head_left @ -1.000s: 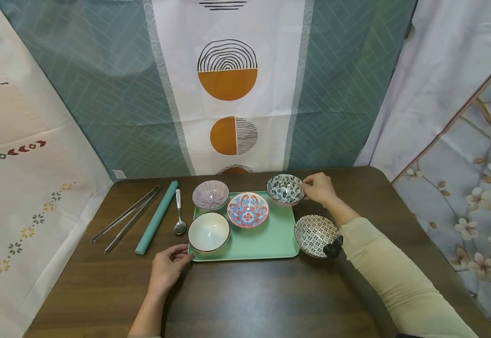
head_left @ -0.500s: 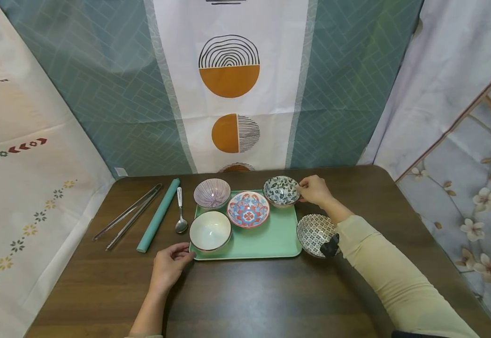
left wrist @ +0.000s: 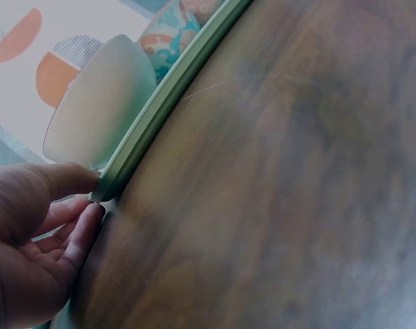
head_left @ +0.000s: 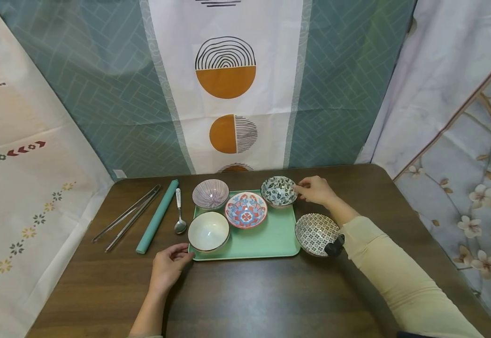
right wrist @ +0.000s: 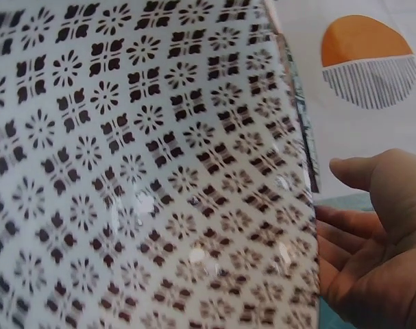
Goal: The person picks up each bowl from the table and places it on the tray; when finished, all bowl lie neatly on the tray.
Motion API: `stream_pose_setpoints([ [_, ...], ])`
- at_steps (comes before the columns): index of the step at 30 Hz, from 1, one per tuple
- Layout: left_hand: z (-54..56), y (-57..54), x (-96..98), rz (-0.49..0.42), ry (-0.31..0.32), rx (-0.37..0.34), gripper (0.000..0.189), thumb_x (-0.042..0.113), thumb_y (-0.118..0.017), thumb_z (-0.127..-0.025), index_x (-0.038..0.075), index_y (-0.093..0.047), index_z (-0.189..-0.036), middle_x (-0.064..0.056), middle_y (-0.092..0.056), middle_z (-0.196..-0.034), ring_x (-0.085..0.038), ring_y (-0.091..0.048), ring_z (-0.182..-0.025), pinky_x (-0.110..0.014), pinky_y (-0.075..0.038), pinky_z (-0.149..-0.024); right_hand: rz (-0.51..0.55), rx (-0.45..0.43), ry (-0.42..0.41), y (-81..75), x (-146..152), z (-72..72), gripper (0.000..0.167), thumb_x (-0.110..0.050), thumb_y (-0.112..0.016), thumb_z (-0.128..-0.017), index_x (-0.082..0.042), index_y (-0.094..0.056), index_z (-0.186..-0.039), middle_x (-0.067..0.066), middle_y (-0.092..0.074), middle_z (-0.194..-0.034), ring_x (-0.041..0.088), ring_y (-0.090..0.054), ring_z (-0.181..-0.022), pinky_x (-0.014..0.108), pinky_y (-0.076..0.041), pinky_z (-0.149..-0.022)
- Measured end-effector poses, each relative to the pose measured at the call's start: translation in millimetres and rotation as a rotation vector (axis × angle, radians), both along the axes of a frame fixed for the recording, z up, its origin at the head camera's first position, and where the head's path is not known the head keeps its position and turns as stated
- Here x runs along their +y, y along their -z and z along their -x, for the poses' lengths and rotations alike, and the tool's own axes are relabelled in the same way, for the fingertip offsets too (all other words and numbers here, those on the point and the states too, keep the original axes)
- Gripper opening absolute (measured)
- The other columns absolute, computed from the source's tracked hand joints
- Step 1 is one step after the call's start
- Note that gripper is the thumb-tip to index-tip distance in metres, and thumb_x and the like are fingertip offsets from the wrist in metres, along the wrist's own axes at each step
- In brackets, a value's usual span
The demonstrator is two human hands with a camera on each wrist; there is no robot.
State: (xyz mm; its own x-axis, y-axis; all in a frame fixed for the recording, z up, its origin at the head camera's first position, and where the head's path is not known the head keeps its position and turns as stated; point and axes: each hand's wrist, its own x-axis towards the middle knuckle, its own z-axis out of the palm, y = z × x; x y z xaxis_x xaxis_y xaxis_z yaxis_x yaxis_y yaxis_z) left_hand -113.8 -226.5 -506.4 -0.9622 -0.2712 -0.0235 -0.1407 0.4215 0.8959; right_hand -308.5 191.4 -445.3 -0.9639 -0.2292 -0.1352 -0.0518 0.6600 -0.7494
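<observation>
My left hand pinches the near left corner of a green tray; the left wrist view shows the thumb above its rim and fingers below. On the tray's far right corner sits a bowl with dark floral print. My right hand is at that bowl's right rim; in the right wrist view its thumb stands apart from the rim, and the fingers are partly hidden. Also on the tray are a cream bowl, a red-and-blue patterned bowl and a purple-striped bowl.
A brown-and-white patterned bowl stands just right of the tray, under the right forearm. Left of the tray lie a spoon, a rolled teal mat and metal tongs. A patterned curtain hangs behind the table.
The floral bowl has moved left onto the tray's far right corner with my right hand; the hand now stands slightly farther from it. My left hand has stayed at the tray corner.
</observation>
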Motion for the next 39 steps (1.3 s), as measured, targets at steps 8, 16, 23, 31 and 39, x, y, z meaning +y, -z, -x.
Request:
stream_pose_setpoints([
  [8, 0.1, 1.2, -1.2, -0.004, 0.005, -0.002, 0.028, 0.006, -0.080, -0.087, -0.007, -0.072, -0.111, -0.012, -0.073, -0.089, -0.009, -0.066, -0.077, -0.015, -0.052, -0.066, -0.016, 0.003, -0.047, -9.1, 27.2, -15.8, 0.052, -0.034, -0.058, -0.104, 0.008, -0.057, -0.134, 0.026, -0.065, -0.123, 0.036, -0.069, -0.104, 0.040, -0.059, -0.085],
  [16, 1.9, 2.3, -2.3, 0.007, 0.000, 0.001, 0.027, 0.003, -0.079, -0.086, -0.008, -0.073, -0.110, -0.011, -0.073, -0.087, -0.007, -0.065, -0.076, -0.015, -0.053, -0.066, -0.117, 0.109, -0.169, -8.6, 46.7, -41.6, 0.046, -0.031, -0.060, -0.103, 0.008, -0.063, -0.128, 0.018, -0.073, -0.107, 0.032, -0.071, -0.092, 0.045, -0.057, -0.082],
  [23, 1.4, 2.8, -2.8, 0.007, 0.006, -0.019, 0.028, 0.005, -0.079, -0.087, -0.007, -0.072, -0.112, -0.010, -0.073, -0.089, -0.006, -0.065, -0.077, -0.016, -0.053, -0.067, -0.076, 0.210, -0.143, 10.6, 65.0, -63.0, 0.043, -0.030, -0.061, -0.103, 0.007, -0.065, -0.126, 0.018, -0.072, -0.111, 0.035, -0.068, -0.101, 0.053, -0.055, -0.087],
  [31, 1.1, 3.4, -2.5, 0.017, 0.006, -0.021, 0.028, 0.005, -0.078, -0.087, -0.007, -0.072, -0.112, -0.010, -0.073, -0.089, -0.007, -0.066, -0.077, -0.016, -0.053, -0.067, -0.042, 0.288, -0.081, 27.8, 76.8, -87.3, 0.038, -0.029, -0.063, -0.102, 0.004, -0.069, -0.121, 0.015, -0.073, -0.107, 0.034, -0.070, -0.099, 0.052, -0.056, -0.086],
  [39, 1.8, 2.9, -1.6, 0.022, -0.002, -0.033, 0.028, 0.006, -0.078, -0.088, -0.006, -0.072, -0.112, -0.010, -0.073, -0.089, -0.008, -0.065, -0.077, -0.016, -0.053, -0.066, -0.054, 0.369, -0.068, 33.9, 76.1, -100.5, 0.022, -0.021, -0.069, -0.098, -0.002, -0.078, -0.104, 0.006, -0.076, -0.092, 0.018, -0.068, -0.081, 0.035, -0.056, -0.072],
])
